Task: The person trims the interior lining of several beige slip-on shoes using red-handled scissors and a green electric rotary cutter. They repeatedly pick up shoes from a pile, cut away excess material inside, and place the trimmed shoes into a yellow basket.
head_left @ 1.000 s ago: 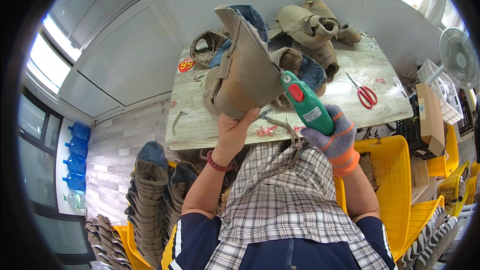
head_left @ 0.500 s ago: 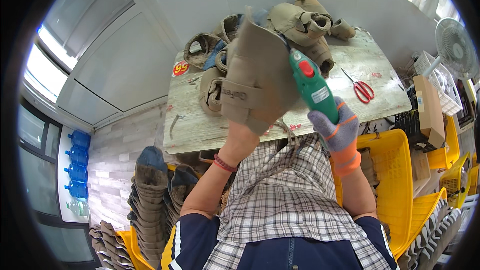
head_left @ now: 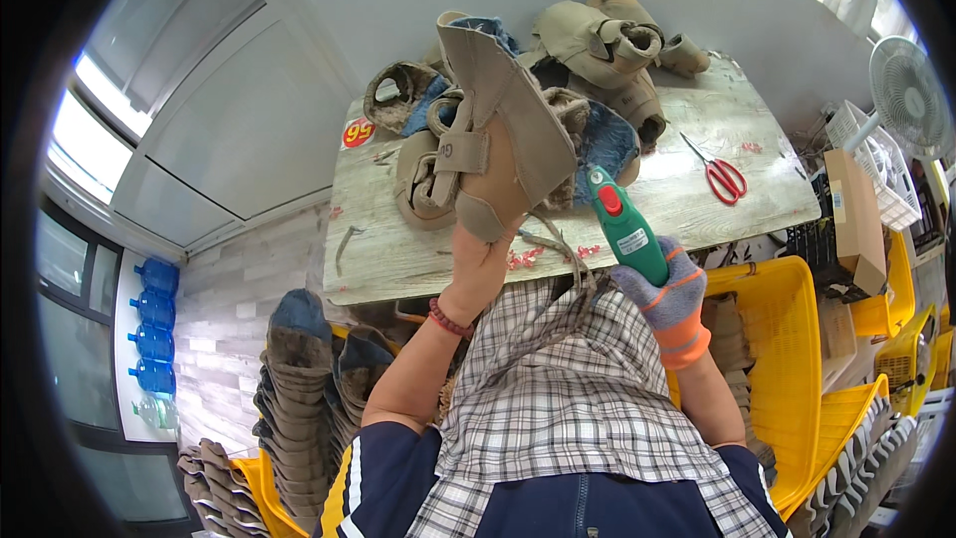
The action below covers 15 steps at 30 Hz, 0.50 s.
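Observation:
My bare left hand (head_left: 484, 257) grips a tan boot upper (head_left: 518, 154) by its lower end and holds it raised over the table. The upper has a strap across it, and a fleecy lining and blue fabric show at its edges. In a grey-and-orange glove, my right hand (head_left: 665, 291) is closed round a green electric cutter (head_left: 630, 234) with a red switch. The cutter's tip points up toward the upper's right side, a little apart from it. Thin trimmed strips (head_left: 558, 239) lie by the table's front edge, below the upper.
More tan boot uppers (head_left: 597, 45) are heaped at the back of the worktable (head_left: 737, 179). Red-handled scissors (head_left: 725, 181) lie on the right. Yellow crates (head_left: 787, 349) and stacked uppers (head_left: 299, 369) flank me. Beyond the table's right side are a fan (head_left: 904, 90) and a cardboard box (head_left: 854, 219).
The boot upper has turned in my left hand and now shows its side and lining. My right hand has drawn the cutter down, away from the upper's edge.

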Each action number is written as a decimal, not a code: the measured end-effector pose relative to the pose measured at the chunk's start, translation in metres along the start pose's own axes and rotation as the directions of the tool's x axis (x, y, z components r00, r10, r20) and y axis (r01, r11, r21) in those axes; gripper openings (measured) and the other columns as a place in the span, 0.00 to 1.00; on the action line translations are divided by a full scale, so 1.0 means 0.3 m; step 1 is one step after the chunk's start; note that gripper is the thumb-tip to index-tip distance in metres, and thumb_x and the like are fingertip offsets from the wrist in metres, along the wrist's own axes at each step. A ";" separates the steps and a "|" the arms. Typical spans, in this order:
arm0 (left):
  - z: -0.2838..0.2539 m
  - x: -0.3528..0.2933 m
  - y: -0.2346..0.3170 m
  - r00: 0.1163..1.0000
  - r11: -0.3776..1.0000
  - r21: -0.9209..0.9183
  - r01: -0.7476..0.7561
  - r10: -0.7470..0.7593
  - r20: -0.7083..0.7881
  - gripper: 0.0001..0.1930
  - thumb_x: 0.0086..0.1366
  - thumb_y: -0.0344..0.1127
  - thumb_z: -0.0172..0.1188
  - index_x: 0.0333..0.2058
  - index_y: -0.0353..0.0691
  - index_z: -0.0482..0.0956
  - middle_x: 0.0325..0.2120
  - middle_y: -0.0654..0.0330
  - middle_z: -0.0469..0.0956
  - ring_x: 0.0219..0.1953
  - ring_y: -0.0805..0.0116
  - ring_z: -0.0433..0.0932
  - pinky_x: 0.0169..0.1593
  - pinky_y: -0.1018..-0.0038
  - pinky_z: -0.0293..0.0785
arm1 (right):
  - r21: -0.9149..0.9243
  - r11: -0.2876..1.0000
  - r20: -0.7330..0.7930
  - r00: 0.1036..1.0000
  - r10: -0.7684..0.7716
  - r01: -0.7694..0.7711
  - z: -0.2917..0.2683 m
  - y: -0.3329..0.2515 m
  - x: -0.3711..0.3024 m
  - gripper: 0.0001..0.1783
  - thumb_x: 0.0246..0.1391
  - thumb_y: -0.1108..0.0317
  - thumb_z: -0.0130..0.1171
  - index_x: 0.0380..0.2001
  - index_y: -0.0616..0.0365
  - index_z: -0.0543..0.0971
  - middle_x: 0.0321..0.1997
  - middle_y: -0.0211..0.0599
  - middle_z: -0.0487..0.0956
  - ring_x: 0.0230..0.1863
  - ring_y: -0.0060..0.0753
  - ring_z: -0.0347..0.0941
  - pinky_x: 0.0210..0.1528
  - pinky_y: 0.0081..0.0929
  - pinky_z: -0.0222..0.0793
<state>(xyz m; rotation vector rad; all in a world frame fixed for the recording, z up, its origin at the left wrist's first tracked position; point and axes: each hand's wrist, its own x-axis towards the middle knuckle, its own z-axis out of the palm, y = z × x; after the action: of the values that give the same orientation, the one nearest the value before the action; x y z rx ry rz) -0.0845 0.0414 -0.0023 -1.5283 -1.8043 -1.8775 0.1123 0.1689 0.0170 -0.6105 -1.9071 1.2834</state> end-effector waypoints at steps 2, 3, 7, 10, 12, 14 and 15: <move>0.013 -0.012 0.001 0.996 0.993 -0.082 0.088 -0.089 -0.009 0.13 0.63 0.26 0.55 0.47 0.32 0.73 0.44 0.54 0.76 0.46 0.61 0.74 0.48 0.71 0.68 | -0.050 0.999 -0.001 1.000 -0.011 0.011 0.003 -0.011 -0.002 0.21 0.39 0.62 0.73 0.34 0.62 0.77 0.22 0.32 0.79 0.21 0.14 0.72 0.24 0.17 0.69; 0.016 -0.016 0.002 0.994 0.990 -0.088 0.110 -0.110 0.005 0.13 0.63 0.26 0.55 0.46 0.32 0.74 0.44 0.54 0.76 0.45 0.62 0.74 0.48 0.71 0.68 | -0.029 0.999 -0.002 1.000 -0.016 0.015 0.007 -0.016 -0.001 0.21 0.39 0.62 0.73 0.33 0.61 0.77 0.22 0.32 0.79 0.21 0.14 0.72 0.24 0.17 0.69; 0.026 -0.028 0.002 0.991 0.990 -0.067 0.121 -0.117 0.065 0.12 0.62 0.25 0.54 0.45 0.32 0.75 0.43 0.54 0.76 0.45 0.61 0.74 0.48 0.70 0.68 | 0.026 0.999 0.010 0.999 0.040 -0.040 0.013 -0.041 0.020 0.20 0.39 0.63 0.73 0.33 0.62 0.76 0.22 0.31 0.79 0.22 0.14 0.71 0.23 0.16 0.69; 0.015 -0.043 -0.025 0.990 0.998 0.058 0.013 -0.021 0.136 0.15 0.59 0.22 0.54 0.46 0.33 0.75 0.45 0.52 0.75 0.48 0.54 0.72 0.52 0.65 0.65 | 0.126 0.986 0.052 0.993 0.104 -0.110 0.014 -0.090 0.048 0.20 0.41 0.64 0.72 0.33 0.64 0.76 0.23 0.30 0.78 0.23 0.14 0.72 0.24 0.15 0.68; 0.003 -0.044 -0.043 0.976 0.983 0.167 -0.072 0.035 0.215 0.17 0.57 0.22 0.53 0.47 0.33 0.74 0.46 0.50 0.74 0.50 0.49 0.70 0.55 0.62 0.62 | 0.185 0.978 0.045 0.995 0.094 -0.101 0.015 -0.092 0.068 0.19 0.42 0.63 0.71 0.33 0.64 0.76 0.24 0.30 0.78 0.25 0.14 0.71 0.25 0.15 0.68; -0.009 -0.030 -0.048 0.950 0.950 0.277 -0.144 0.054 0.309 0.20 0.54 0.22 0.53 0.48 0.33 0.73 0.48 0.47 0.72 0.53 0.45 0.66 0.58 0.58 0.58 | 0.166 0.984 0.020 0.998 0.058 -0.060 0.010 -0.100 0.092 0.19 0.43 0.63 0.71 0.33 0.64 0.76 0.25 0.30 0.78 0.25 0.13 0.71 0.26 0.14 0.68; -0.014 -0.014 -0.044 0.952 0.924 0.341 -0.174 0.070 0.296 0.20 0.55 0.22 0.53 0.49 0.33 0.73 0.49 0.47 0.71 0.53 0.44 0.65 0.59 0.56 0.57 | 0.186 0.979 0.045 0.996 0.080 -0.087 0.003 -0.121 0.108 0.20 0.44 0.62 0.71 0.34 0.64 0.76 0.25 0.29 0.77 0.25 0.13 0.69 0.26 0.14 0.66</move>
<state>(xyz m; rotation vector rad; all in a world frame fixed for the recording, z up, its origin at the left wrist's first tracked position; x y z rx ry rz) -0.0936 0.0395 -0.0133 -1.7775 -1.9726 -1.2280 0.0925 0.1781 0.0605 -0.5773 -1.7802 1.5178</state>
